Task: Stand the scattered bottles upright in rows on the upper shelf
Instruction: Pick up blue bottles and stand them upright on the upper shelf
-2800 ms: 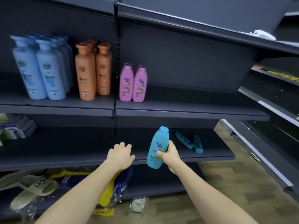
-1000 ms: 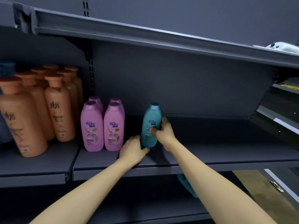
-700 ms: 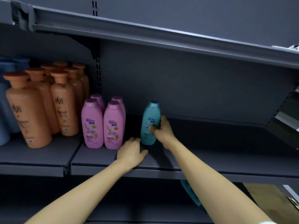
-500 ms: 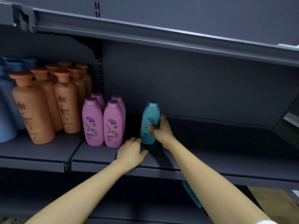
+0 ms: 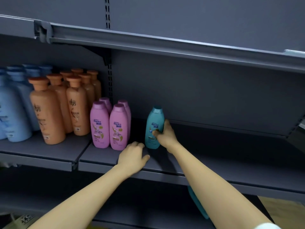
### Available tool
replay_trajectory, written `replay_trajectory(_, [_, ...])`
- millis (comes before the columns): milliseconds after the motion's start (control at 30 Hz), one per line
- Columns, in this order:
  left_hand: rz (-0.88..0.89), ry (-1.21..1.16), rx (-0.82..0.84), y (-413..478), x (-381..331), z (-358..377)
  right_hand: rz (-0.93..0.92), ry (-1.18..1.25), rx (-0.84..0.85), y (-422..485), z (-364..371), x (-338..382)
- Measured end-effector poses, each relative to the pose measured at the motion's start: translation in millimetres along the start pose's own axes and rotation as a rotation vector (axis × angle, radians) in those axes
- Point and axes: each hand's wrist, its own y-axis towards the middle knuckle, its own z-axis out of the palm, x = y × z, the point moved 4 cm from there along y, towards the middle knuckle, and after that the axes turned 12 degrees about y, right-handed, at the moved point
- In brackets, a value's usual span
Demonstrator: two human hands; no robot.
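A teal bottle (image 5: 154, 126) stands upright on the dark grey shelf (image 5: 231, 156), a short gap to the right of the pink bottles (image 5: 109, 128). My right hand (image 5: 165, 134) grips the teal bottle from its right side, thumb across the label. My left hand (image 5: 132, 157) rests on the shelf just left of the bottle's base, fingers loosely bent, holding nothing. Another teal bottle (image 5: 197, 204) lies on the lower shelf, partly hidden by my right forearm.
Orange bottles (image 5: 62, 106) and light blue bottles (image 5: 13, 106) stand in rows on the left shelf section. The shelf above (image 5: 165, 45) overhangs the bottles. The shelf to the right of the teal bottle is bare. Wooden floor (image 5: 283, 212) shows at bottom right.
The teal bottle went from the lower shelf up onto this shelf. Over the last second it and my right hand have stayed put; my left hand has slid slightly back from its base.
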Motion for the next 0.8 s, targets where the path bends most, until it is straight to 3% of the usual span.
replay_trajectory(167, [0.004, 0.017, 0.003, -5, 0, -2, 0.018, -0.008, -0.018, -2, 1, -1])
replay_trajectory(367, [0.026, 0.018, 0.002, -4, -7, -3, 0.110, -0.321, 0.019, -14, -12, -19])
replay_trajectory(533, [0.115, 0.044, -0.009, -1, -33, -2, 0.164, -0.693, -0.008, -31, -41, -36])
replay_trajectory(800, [0.335, 0.005, -0.001, 3, -95, 7, 0.196, -0.828, -0.135, -79, -96, -43])
